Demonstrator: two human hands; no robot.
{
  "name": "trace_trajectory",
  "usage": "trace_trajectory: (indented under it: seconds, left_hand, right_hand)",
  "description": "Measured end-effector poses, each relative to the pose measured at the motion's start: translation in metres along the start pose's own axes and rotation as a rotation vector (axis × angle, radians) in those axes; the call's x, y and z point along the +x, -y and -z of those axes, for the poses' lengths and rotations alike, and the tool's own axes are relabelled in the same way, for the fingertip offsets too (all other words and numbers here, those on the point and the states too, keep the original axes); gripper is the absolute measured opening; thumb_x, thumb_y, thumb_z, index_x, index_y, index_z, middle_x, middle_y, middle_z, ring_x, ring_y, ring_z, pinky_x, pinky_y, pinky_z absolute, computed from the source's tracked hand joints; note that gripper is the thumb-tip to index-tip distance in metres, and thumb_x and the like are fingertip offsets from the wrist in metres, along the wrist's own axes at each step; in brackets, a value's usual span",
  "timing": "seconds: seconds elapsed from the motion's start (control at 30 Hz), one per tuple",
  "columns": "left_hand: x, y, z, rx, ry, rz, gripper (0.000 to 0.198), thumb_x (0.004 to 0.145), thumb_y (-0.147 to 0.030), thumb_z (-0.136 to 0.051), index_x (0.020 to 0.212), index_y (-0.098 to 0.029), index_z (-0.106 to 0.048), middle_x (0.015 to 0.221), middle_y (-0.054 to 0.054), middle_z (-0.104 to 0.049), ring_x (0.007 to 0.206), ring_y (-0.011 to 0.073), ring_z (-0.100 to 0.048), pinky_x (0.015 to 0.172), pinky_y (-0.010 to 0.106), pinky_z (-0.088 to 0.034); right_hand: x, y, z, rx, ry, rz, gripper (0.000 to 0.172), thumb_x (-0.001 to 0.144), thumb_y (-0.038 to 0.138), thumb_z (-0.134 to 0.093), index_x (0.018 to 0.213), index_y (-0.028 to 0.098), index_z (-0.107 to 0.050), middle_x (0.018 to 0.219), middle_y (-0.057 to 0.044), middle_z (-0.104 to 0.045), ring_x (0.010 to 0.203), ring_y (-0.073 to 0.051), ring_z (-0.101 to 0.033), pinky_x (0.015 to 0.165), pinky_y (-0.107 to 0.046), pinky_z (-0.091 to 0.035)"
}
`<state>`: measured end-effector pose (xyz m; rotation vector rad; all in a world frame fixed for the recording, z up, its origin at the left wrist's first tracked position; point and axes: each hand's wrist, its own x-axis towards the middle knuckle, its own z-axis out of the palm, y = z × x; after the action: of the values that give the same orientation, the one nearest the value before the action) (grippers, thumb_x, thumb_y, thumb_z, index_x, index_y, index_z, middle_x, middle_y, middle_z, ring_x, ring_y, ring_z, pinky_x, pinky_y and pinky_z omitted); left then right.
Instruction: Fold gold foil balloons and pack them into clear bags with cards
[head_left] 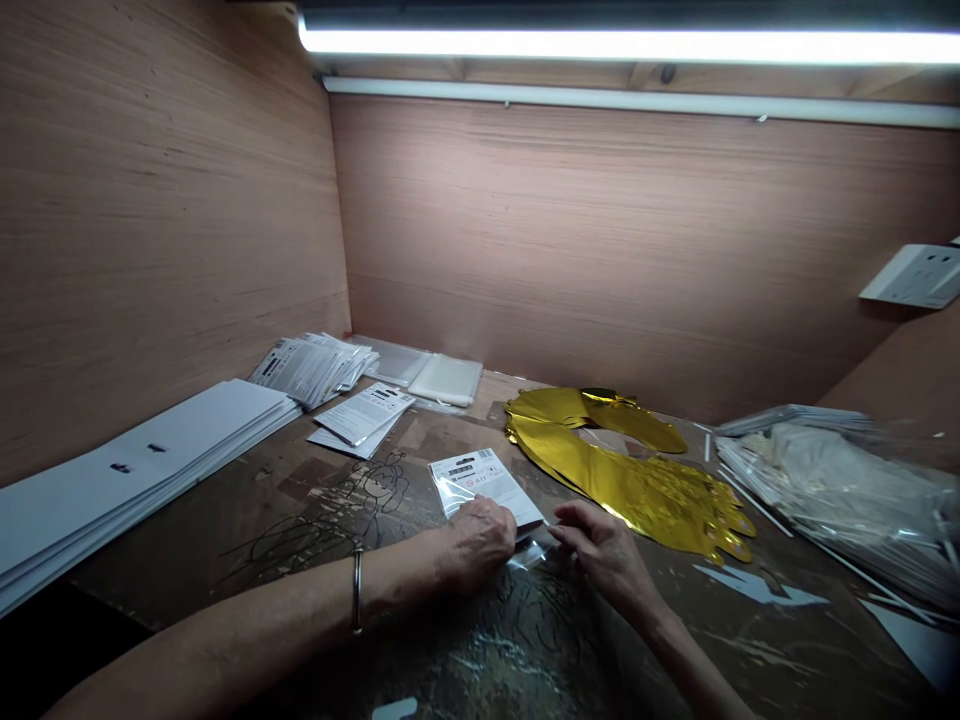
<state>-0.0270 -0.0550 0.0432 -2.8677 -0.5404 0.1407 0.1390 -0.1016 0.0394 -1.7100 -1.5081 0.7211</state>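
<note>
Left grip (pixel 480 540) rests knuckles-up on the near end of the clear plastic packet with a white printed insert card (pixel 484 482), with its fingers curled down over the packet's edge and clamping it against the worktop (pixel 300 520). Right grip (pixel 604 555) is closed to a pinch. Its thumb and forefinger meet at the clear flap on the packet's near right corner, just beside the left grip. A thin metal bangle (pixel 357 590) sits on the left wrist.

Position of the packet: flat on the dark, scribbled worktop, centre front, with the printed end pointing away from the person.

Surrounding items:
- Flat gold foil balloon (pixel 630 480): just right of the packet and close to the right grip, but apart from it.
- Stack of large white card sheets (pixel 112 480): along the left wall.
- Fanned pile of white printed leaflets (pixel 311 368): in the far left corner, with a few loose printed sheets (pixel 364 415) in front of it.
- Stack of empty clear bags (pixel 435 375): against the back wall.
- Heap of clear-wrapped goods (pixel 832 490): at the right edge, with thin white sticks (pixel 750 500) lying beside it.
- White wall socket (pixel 915 275): on the right wall.
- Lit tube lamp (pixel 630 45): overhead.
</note>
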Motion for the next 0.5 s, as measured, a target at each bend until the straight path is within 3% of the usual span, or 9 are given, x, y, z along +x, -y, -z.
trace_trajectory:
  seconds: [0.2,0.3,0.4,0.5]
  left_hand:
    - [-0.004,-0.017,0.002,0.066,-0.081,-0.035,0.016,0.061,-0.011,-0.043,0.074,-0.006,-0.051,0.065,0.011,-0.053,0.057,0.0203,-0.05,0.052,0.033,-0.042]
    - [-0.006,-0.012,0.001,0.033,-0.065,-0.009,0.012,0.063,-0.009,-0.041,0.069,-0.008,-0.051,0.065,0.01,-0.053,0.058,0.0192,-0.051,0.052,0.033,-0.042]
    - [-0.009,-0.004,0.0,0.009,-0.059,0.004,0.011,0.066,-0.01,-0.039,0.069,-0.008,-0.05,0.066,0.011,-0.053,0.059,0.0204,-0.052,0.053,0.034,-0.042]
    - [-0.01,-0.003,0.0,0.004,-0.058,-0.002,0.011,0.067,-0.01,-0.039,0.07,-0.007,-0.05,0.066,0.012,-0.053,0.06,0.0209,-0.052,0.053,0.034,-0.042]
  right_hand:
    - [0.01,0.004,-0.018,0.13,-0.041,-0.057,0.022,0.065,0.035,-0.049,0.052,0.018,-0.043,0.047,0.004,-0.044,0.047,-0.011,-0.046,0.044,-0.023,-0.035]
    - [0.004,0.003,-0.007,0.27,0.105,-0.137,0.022,0.066,0.039,-0.048,0.064,0.017,-0.045,0.053,0.002,-0.051,0.047,-0.012,-0.051,0.044,-0.025,-0.04]
    - [-0.007,0.003,0.004,0.519,0.301,-0.272,0.023,0.06,0.03,-0.057,0.075,0.017,-0.046,0.061,0.0,-0.057,0.054,-0.014,-0.056,0.051,-0.028,-0.045]
    - [-0.012,0.003,0.0,0.546,0.273,-0.322,0.018,0.054,0.023,-0.058,0.066,0.016,-0.047,0.053,0.002,-0.054,0.048,-0.012,-0.053,0.047,-0.026,-0.043]
